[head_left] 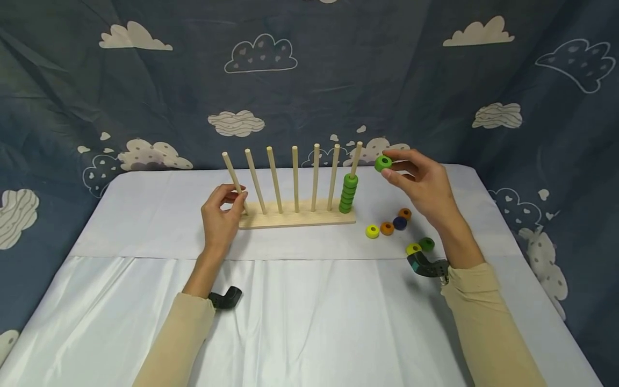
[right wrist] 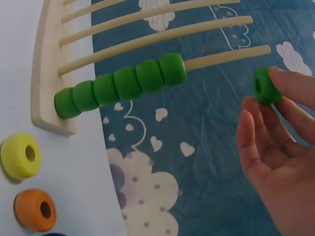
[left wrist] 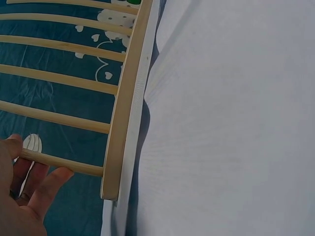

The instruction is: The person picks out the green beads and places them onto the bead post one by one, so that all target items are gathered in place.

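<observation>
My right hand point(head_left: 422, 180) pinches a green bead point(right wrist: 268, 87) between thumb and fingers, to the right of the rightmost peg's upper part and apart from it. In the right wrist view the bead's hole faces the peg tip. Several green beads point(head_left: 348, 194) are stacked on that rightmost peg point(head_left: 357, 157), filling its lower part. My left hand point(head_left: 220, 215) holds the leftmost peg point(head_left: 229, 166) of the wooden rack point(head_left: 297, 217) between thumb and fingers, as the left wrist view also shows. The other pegs stand bare and upright.
Loose beads lie on the white cloth right of the rack: a yellow bead point(head_left: 372, 231), orange beads point(head_left: 387, 229), a dark blue bead point(head_left: 400, 223), another yellow bead point(head_left: 413, 248) and a green bead point(head_left: 427, 244). A dark cloud-patterned curtain point(head_left: 309, 91) hangs behind the table.
</observation>
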The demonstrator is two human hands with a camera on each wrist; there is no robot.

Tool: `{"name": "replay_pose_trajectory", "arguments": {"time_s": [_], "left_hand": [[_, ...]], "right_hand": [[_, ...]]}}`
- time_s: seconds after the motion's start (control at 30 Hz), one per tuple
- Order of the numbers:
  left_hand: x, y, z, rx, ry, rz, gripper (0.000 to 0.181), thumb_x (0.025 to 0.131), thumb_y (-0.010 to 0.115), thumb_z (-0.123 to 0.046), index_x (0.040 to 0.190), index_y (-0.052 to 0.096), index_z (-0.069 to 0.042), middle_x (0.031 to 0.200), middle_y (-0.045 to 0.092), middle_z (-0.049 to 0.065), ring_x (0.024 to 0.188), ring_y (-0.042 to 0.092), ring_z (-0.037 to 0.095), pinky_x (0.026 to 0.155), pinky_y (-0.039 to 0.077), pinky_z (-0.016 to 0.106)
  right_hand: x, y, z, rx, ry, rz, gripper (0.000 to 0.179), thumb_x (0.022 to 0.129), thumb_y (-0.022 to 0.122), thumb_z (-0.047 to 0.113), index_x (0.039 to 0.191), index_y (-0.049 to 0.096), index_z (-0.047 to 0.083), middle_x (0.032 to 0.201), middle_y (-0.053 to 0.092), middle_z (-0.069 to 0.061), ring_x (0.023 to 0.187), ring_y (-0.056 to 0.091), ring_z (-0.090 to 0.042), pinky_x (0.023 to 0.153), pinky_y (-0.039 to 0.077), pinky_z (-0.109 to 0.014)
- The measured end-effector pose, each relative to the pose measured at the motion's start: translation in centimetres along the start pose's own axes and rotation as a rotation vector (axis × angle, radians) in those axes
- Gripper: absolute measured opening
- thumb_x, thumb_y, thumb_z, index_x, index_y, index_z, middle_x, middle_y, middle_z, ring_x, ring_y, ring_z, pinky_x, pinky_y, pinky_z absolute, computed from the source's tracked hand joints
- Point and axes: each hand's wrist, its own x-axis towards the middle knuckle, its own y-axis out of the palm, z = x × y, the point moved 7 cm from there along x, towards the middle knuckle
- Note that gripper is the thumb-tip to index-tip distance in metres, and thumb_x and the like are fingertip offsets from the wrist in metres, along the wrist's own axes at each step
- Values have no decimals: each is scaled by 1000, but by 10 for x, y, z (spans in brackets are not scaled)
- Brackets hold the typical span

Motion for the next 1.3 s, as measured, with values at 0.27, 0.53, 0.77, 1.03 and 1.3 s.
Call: {"name": "replay_pose_trajectory", "arguments": {"time_s": [0.27,0.53,0.77,1.03,1.3], "left_hand": [[1,0,1,1,-5,-3,13,96,76,-10,107,76,-4,101,73,14,84,65,2,63,63,18],[1,0,0,13,-4,2,13,96,75,-10,107,76,-3,102,73,14,86,69,19,64,63,19],[0,1,0,10,8,2,12,96,75,-9,107,75,-2,101,73,15,87,69,28,63,63,20],[0,1,-1,9,9,2,12,96,75,-9,107,76,-3,101,73,15,85,68,13,63,66,30],[1,0,-1,11,9,-5,12,95,76,-9,107,76,-3,101,73,14,85,68,12,63,66,28]], "right_hand": [[6,6,11,33,-18,-26,42,98,72,12,139,64,9,134,63,-3,112,63,-5,90,56,-7],[12,11,17,84,-33,-43,42,98,73,10,139,64,9,139,63,-6,113,64,-7,90,58,-10],[13,13,23,93,-61,-71,40,98,72,10,138,66,11,135,64,-1,113,64,-7,91,57,-11],[16,15,27,120,-75,-81,39,98,72,12,137,67,12,130,65,6,113,65,-7,90,58,-12],[18,17,31,131,-100,-103,40,98,72,11,137,66,11,126,65,9,109,67,-6,91,58,-12]]}}
